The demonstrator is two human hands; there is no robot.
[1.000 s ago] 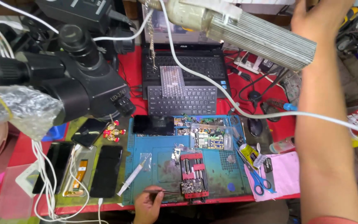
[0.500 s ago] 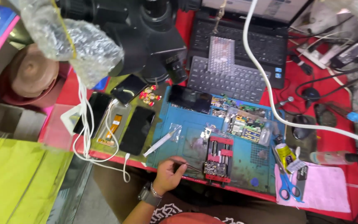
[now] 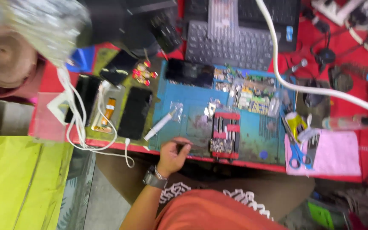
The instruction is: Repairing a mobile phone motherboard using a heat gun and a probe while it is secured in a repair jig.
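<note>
My left hand, with a watch on the wrist, rests at the front edge of the blue work mat. Its fingers are pinched on a thin dark tool that points right toward a red and black board holder lying on the mat. A white syringe lies just above and left of the hand. My right hand is out of view.
Black phones and a looped white cable lie left of the mat. A keyboard and a dark microscope body sit behind. Blue scissors and a pink cloth are at right. A thick white cord crosses above.
The view has swung down and closer to the bench. My right arm, raised to the lamp a second ago, has left the picture. My left hand stays at the mat's front edge.
</note>
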